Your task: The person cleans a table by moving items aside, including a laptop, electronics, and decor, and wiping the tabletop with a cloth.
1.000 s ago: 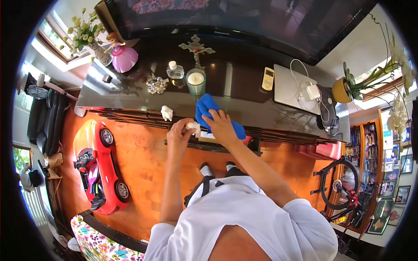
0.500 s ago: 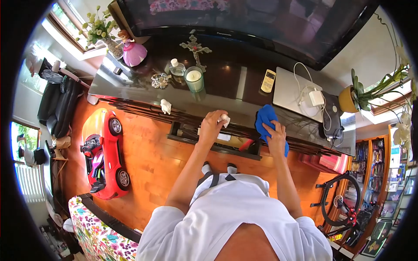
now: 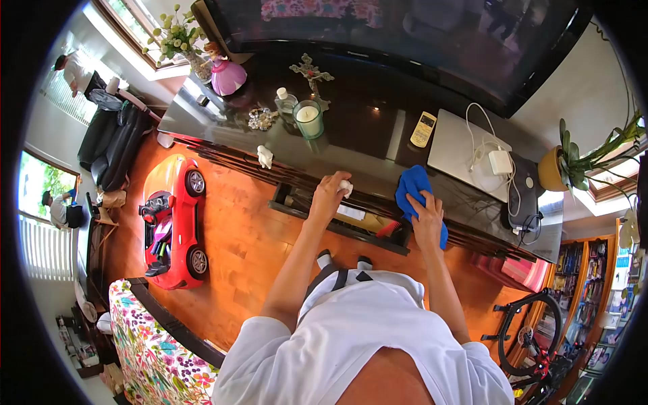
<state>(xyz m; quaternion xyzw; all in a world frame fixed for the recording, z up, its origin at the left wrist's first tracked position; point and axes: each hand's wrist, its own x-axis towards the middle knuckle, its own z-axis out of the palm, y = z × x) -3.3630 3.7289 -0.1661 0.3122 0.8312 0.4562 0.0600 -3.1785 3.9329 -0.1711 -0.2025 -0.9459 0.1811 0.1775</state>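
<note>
My left hand (image 3: 329, 196) is closed on a small white figurine (image 3: 345, 187) at the front edge of the dark cabinet top (image 3: 364, 160). To its right, my right hand (image 3: 426, 217) grips a blue cloth (image 3: 413, 185), which lies over the same edge and hangs partly below it. A second white figurine (image 3: 264, 156) stands near the edge on the left. Behind it are a beaded ornament (image 3: 262, 119), a clear bottle (image 3: 285, 101), a candle in a glass (image 3: 308, 119) and a metal crucifix (image 3: 312, 74).
An open drawer (image 3: 337, 217) juts out below my hands. A yellow remote (image 3: 423, 129), a laptop (image 3: 466, 152) with a white charger and a potted plant (image 3: 553, 167) sit at the right. A doll (image 3: 227, 75) is at the left. A red toy car (image 3: 177, 223) stands on the floor.
My left hand has moved right with the white figurine. My right hand has carried the blue cloth right, away from the left hand. The open drawer shows more.
</note>
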